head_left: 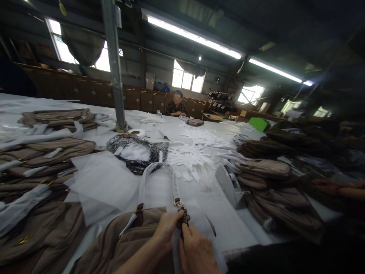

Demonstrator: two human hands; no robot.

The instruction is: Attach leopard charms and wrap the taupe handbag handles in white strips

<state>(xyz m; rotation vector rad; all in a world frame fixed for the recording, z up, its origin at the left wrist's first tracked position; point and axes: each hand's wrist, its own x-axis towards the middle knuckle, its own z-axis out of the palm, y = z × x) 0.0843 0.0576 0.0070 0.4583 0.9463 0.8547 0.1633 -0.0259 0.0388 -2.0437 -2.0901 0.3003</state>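
Observation:
A tan handbag [125, 239] lies in front of me on the white table [228, 224], its strap [173, 182] wrapped in white tissue and arching away from me. My left hand [167, 228] pinches the small dark fitting [184, 219] under the strap's gold ring at the bag's right side. Close beside it, my right hand [195, 253] has its fingers closed on a white tissue sheet [199, 224] at the same spot.
Stacks of tan bags [51, 152] fill the left, darker stacks [273, 179] the right. A tape dispenser [229, 186], loose tissue sheets [102, 182], paper scraps and a steel pillar [114, 64] stand ahead. A person sits at the far end; another person's hand [327, 186] reaches in from the right.

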